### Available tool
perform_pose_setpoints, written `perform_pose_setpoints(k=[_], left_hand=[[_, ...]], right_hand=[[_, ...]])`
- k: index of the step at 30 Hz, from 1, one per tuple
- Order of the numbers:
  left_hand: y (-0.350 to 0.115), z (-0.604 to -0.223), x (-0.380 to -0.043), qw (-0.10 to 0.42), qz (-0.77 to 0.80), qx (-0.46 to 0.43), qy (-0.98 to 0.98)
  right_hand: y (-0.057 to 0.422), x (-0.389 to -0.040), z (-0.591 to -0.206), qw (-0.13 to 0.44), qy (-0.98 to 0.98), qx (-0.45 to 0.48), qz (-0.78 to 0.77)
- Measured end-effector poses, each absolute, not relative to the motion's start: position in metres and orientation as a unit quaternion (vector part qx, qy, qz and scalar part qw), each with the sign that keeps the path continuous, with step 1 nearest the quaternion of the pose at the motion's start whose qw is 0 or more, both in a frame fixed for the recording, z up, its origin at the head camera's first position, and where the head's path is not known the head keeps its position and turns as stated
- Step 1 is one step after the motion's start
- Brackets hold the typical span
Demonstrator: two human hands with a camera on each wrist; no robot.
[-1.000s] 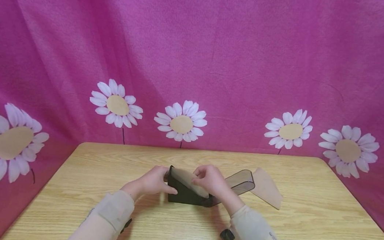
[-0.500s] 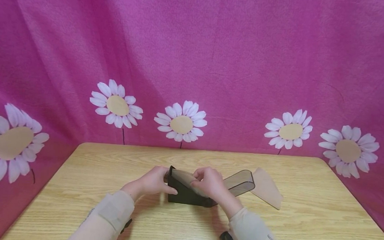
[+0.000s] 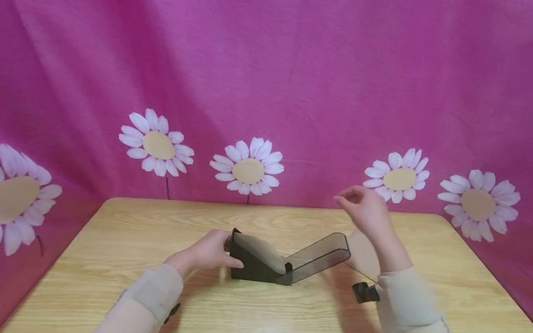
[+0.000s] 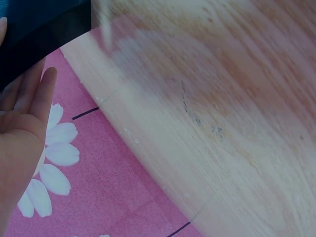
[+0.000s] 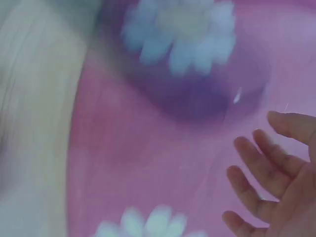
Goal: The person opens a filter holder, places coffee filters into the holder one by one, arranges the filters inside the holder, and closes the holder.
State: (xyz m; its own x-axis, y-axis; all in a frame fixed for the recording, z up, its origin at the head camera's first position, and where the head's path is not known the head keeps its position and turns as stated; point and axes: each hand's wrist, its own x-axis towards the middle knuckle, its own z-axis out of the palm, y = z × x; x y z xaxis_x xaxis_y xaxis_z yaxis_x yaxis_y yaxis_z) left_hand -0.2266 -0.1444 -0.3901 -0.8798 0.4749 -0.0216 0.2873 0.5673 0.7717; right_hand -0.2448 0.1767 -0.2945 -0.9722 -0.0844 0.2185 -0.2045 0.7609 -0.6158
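A black coffee filter holder [image 3: 253, 263] stands on the table, its smoky see-through lid [image 3: 321, 252] swung out to the right. Brown filter papers [image 3: 261, 253] fill its slanted top. My left hand [image 3: 208, 252] holds the holder's left end, thumb on the near face and fingers behind; in the left wrist view those fingers [image 4: 37, 94] lie against the dark box. Raised above the table at the right, my right hand [image 3: 366, 213] has loosely bent fingers and nothing in them. The right wrist view shows that hand [image 5: 281, 182] with its fingers apart.
A loose fan-shaped filter paper [image 3: 363, 251] lies on the wooden table [image 3: 185, 304] right of the lid, partly behind my right forearm. A pink cloth with daisies [image 3: 271, 85] hangs behind the table and along its sides.
My right hand has left the papers in the holder and risen to the right. The papers stay in the holder, now bulging slightly in view. My left hand keeps its hold.
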Motion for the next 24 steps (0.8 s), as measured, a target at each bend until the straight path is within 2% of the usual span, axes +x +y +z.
perform_pose_setpoints(k=[3,7,14,18,24], left_hand=[[-0.146,-0.390,-0.225,0.114,0.412,0.212,0.879],[-0.147,-0.390,-0.224,0.114,0.411,0.210,0.880],[-0.146,-0.394,-0.225,0.115,0.413,0.213,0.878],[-0.144,-0.393,-0.225,0.121,0.416,0.214,0.875],[-0.144,-0.388,-0.225,0.120,0.417,0.212,0.876]], right_hand=[[0.213,-0.257,-0.304,0.074,-0.954,0.044,0.286],[0.248,-0.265,-0.335,-0.004,-0.975,-0.017,0.220],[0.265,-0.261,-0.393,-0.088,-0.974,-0.073,0.197],[0.267,-0.260,-0.406,-0.093,-0.976,-0.087,0.179],[0.268,-0.262,-0.403,-0.087,-0.971,-0.078,0.208]])
